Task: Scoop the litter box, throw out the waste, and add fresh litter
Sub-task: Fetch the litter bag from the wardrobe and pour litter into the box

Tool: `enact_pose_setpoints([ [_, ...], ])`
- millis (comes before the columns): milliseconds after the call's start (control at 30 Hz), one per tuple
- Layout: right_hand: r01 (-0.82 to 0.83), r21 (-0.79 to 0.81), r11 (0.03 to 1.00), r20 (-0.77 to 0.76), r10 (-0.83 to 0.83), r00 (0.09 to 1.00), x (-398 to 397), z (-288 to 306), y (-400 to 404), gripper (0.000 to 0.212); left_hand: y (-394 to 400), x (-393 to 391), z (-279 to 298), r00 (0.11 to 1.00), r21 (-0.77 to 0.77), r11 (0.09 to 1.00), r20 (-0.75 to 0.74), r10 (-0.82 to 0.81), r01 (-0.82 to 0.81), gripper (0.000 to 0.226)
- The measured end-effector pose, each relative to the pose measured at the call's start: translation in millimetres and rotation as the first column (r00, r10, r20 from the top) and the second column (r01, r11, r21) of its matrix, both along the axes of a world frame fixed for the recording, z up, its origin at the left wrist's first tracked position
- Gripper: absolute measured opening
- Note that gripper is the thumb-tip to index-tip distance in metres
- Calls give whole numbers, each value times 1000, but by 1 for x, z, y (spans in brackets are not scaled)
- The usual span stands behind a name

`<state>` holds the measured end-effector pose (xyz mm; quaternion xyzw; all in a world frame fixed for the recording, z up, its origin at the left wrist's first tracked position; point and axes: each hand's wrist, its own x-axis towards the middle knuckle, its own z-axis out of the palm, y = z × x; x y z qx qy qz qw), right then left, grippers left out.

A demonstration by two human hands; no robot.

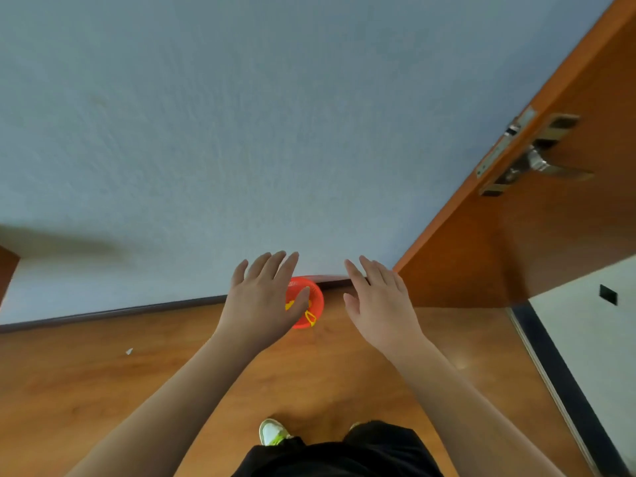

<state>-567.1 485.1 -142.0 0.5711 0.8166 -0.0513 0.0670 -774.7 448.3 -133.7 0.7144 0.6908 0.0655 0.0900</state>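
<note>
A: How do the fingers stand?

B: On both hands they are straight and spread wide, holding nothing. The left hand (265,297) and the right hand (378,301) are stretched forward side by side, backs to the camera, with a gap between them.

A: And the task's thing?

B: A small round red basket (311,302) sits on the wooden floor (103,390) against the dark baseboard (113,312), below the pale blue wall (241,132). The left hand covers its left part in the view; whether they touch cannot be told. Yellow pieces (310,318) show in and at the rim of the basket.

A: What lies around?

B: An orange-brown door (550,235) with a metal handle (550,165) stands open on the right. A white scrap (129,351) lies on the floor at left. At the bottom edge are dark shorts (337,456) and a white-and-green shoe (272,432).
</note>
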Motion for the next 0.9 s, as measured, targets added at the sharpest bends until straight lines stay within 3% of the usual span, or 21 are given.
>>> enact_pose_setpoints([
  [400, 394, 55, 917, -47, -392, 919, 137, 23, -93, 64, -4, 138, 23, 899, -27, 904, -101, -426, 426, 75],
  [700, 663, 67, 746, -94, -657, 748, 246, 28, -202, 57, -47, 288, 39, 720, -102, 731, -129, -682, 674, 85],
  [900, 813, 99, 573, -94, -808, 581, 309, 32, -273, 56, -88, 378, 33, 549, -50, 563, -169, -819, 825, 70],
])
